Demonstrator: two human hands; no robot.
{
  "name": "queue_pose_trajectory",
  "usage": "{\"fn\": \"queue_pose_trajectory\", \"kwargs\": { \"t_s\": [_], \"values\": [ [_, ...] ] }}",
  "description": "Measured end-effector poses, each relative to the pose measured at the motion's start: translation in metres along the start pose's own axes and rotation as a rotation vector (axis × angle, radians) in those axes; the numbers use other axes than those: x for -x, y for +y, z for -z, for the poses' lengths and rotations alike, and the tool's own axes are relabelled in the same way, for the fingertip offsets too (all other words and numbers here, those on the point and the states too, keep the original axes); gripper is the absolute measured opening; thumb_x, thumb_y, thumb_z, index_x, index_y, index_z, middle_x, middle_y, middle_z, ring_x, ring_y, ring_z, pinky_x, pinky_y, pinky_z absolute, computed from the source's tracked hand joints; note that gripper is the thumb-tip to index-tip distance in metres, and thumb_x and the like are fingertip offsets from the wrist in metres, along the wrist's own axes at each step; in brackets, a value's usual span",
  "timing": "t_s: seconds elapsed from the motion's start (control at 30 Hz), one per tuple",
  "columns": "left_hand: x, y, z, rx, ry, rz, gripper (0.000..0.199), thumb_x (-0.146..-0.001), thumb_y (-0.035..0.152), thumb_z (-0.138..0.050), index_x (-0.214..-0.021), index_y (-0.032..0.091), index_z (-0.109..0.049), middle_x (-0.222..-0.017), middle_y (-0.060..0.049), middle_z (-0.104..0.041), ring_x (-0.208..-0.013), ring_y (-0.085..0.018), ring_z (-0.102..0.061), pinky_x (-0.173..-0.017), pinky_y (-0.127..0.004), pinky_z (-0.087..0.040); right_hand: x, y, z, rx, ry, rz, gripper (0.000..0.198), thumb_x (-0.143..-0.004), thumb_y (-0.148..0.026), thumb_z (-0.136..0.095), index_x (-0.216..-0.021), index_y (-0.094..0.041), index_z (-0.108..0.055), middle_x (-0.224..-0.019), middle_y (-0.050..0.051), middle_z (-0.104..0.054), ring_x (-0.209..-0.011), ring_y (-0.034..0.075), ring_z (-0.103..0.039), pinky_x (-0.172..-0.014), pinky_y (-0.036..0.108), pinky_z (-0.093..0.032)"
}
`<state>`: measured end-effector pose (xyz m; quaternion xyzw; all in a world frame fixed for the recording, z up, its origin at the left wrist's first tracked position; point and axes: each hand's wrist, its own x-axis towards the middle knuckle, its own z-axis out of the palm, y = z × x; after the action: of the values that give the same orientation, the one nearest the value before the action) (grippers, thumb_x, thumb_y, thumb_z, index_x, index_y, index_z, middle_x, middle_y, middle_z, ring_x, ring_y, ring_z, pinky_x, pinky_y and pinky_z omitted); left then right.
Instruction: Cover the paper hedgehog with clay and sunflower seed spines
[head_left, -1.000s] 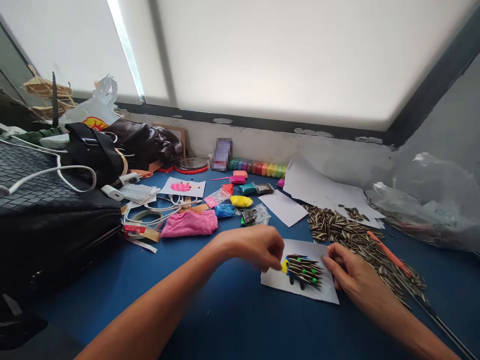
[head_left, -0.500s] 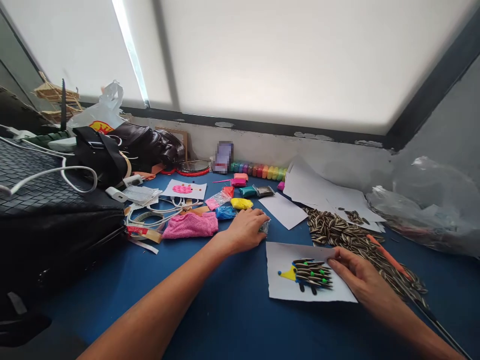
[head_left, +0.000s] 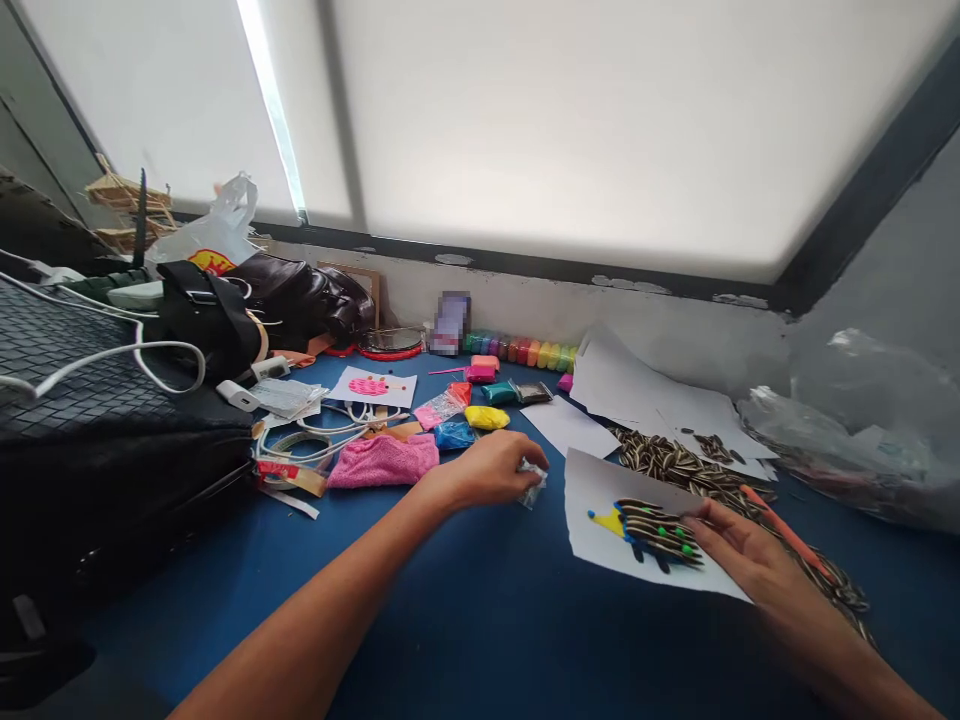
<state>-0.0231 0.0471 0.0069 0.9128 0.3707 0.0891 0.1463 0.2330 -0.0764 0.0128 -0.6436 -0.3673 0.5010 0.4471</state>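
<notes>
My right hand [head_left: 739,550] pinches the right edge of a white paper card [head_left: 589,480], tilted a little. On the card is a hedgehog picture [head_left: 652,535] with a yellow clay snout, a blue nose tip, striped sunflower seeds as spines and green dots. My left hand [head_left: 499,468] has its fingers closed on a small clear plastic packet [head_left: 532,485] over the blue table; its contents I cannot make out. Just beyond the left hand lie a yellow clay pack [head_left: 487,417] and a blue clay pack [head_left: 454,435].
A pile of sunflower seeds [head_left: 660,460] with an orange tool [head_left: 784,530] lies at right, beside white sheets [head_left: 645,385] and a plastic bag [head_left: 840,440]. At left are a pink cloth [head_left: 384,462], white cables [head_left: 352,425] and a black bag [head_left: 135,480]. A phone [head_left: 450,322] leans at the back.
My right hand has moved the card rightward and tilted it. The clear packet in my left hand has shifted slightly right and shows more. The whole view has shifted a little.
</notes>
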Motion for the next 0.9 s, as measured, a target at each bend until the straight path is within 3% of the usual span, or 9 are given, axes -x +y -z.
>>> {"fn": "queue_pose_trajectory", "kwargs": {
  "t_s": [0.13, 0.23, 0.33, 0.43, 0.57, 0.67, 0.73, 0.83, 0.9],
  "values": [
    [-0.001, 0.005, -0.008, -0.053, 0.052, 0.074, 0.044, -0.093, 0.029, -0.054, -0.135, 0.016, -0.054, -0.144, -0.014, -0.047, -0.132, -0.031, -0.044, -0.110, -0.045, -0.037, -0.013, 0.002, 0.006, 0.003, 0.109, 0.093, 0.038, -0.049, -0.023, -0.086, -0.080, -0.025, -0.063, -0.067, -0.003, -0.071, -0.049, 0.013, -0.060, -0.042, 0.020, -0.050],
    [0.001, 0.012, -0.017, -0.082, 0.001, 0.087, 0.042, -0.094, 0.032, -0.051, -0.131, 0.012, -0.056, -0.137, -0.019, -0.052, -0.134, -0.038, -0.042, -0.104, -0.055, -0.040, -0.024, -0.002, 0.008, 0.028, 0.134, 0.114, 0.034, -0.051, -0.024, -0.085, -0.076, -0.025, -0.062, -0.062, -0.002, -0.067, -0.046, 0.014, -0.059, -0.039, 0.022, -0.049],
    [0.001, 0.020, -0.018, -0.089, 0.001, 0.064, 0.036, -0.095, 0.034, -0.051, -0.125, 0.015, -0.059, -0.128, -0.014, -0.058, -0.121, -0.029, -0.054, -0.100, -0.043, -0.046, -0.032, -0.012, 0.003, 0.046, 0.122, 0.109, 0.024, -0.060, -0.026, -0.081, -0.074, -0.025, -0.061, -0.056, -0.001, -0.064, -0.043, 0.015, -0.058, -0.036, 0.023, -0.047],
    [-0.001, 0.020, -0.013, -0.113, 0.070, 0.092, 0.029, -0.097, 0.029, -0.045, -0.115, 0.014, -0.063, -0.127, -0.013, -0.058, -0.116, -0.025, -0.056, -0.100, -0.037, -0.046, -0.040, -0.023, -0.008, 0.061, 0.107, 0.107, 0.017, -0.068, -0.027, -0.077, -0.075, -0.024, -0.061, -0.061, 0.000, -0.066, -0.047, 0.016, -0.060, -0.038, 0.023, -0.050],
    [-0.005, 0.002, -0.012, -0.159, 0.179, 0.188, 0.027, -0.095, 0.020, -0.043, -0.111, 0.014, -0.064, -0.134, -0.013, -0.054, -0.127, -0.027, -0.047, -0.108, -0.041, -0.039, -0.054, -0.029, -0.026, 0.057, 0.091, 0.131, 0.018, -0.070, -0.026, -0.076, -0.080, -0.023, -0.061, -0.064, -0.003, -0.064, -0.048, 0.012, -0.058, -0.042, 0.021, -0.051],
    [-0.006, -0.014, -0.018, -0.178, 0.244, 0.295, 0.040, -0.095, 0.025, -0.047, -0.134, 0.016, -0.052, -0.151, -0.016, -0.038, -0.139, -0.034, -0.033, -0.112, -0.052, -0.030, -0.066, -0.028, -0.035, 0.053, 0.089, 0.150, 0.015, -0.074, -0.028, -0.073, -0.080, -0.022, -0.061, -0.064, -0.004, -0.062, -0.045, 0.009, -0.052, -0.040, 0.019, -0.047],
    [-0.005, -0.019, -0.023, -0.172, 0.232, 0.362, 0.045, -0.095, 0.032, -0.048, -0.137, 0.015, -0.049, -0.150, -0.019, -0.039, -0.136, -0.038, -0.038, -0.108, -0.058, -0.033, -0.073, -0.028, -0.041, 0.057, 0.094, 0.153, 0.013, -0.079, -0.029, -0.071, -0.081, -0.021, -0.061, -0.065, -0.004, -0.063, -0.045, 0.008, -0.052, -0.040, 0.018, -0.044],
    [-0.006, -0.019, -0.026, -0.163, 0.208, 0.371, 0.042, -0.096, 0.037, -0.047, -0.133, 0.020, -0.054, -0.144, -0.015, -0.048, -0.126, -0.033, -0.051, -0.106, -0.053, -0.038, -0.081, -0.028, -0.049, 0.080, 0.098, 0.141, 0.012, -0.087, -0.029, -0.066, -0.092, -0.018, -0.065, -0.078, -0.001, -0.067, -0.056, 0.008, -0.059, -0.048, 0.019, -0.048],
    [-0.008, -0.018, -0.022, -0.158, 0.220, 0.367, 0.036, -0.098, 0.037, -0.042, -0.126, 0.023, -0.059, -0.138, -0.010, -0.054, -0.121, -0.027, -0.055, -0.105, -0.045, -0.041, -0.084, -0.030, -0.054, 0.098, 0.095, 0.121, 0.021, -0.093, -0.031, -0.062, -0.108, -0.017, -0.064, -0.097, 0.003, -0.069, -0.073, 0.012, -0.065, -0.062, 0.026, -0.055]
  ]
}}
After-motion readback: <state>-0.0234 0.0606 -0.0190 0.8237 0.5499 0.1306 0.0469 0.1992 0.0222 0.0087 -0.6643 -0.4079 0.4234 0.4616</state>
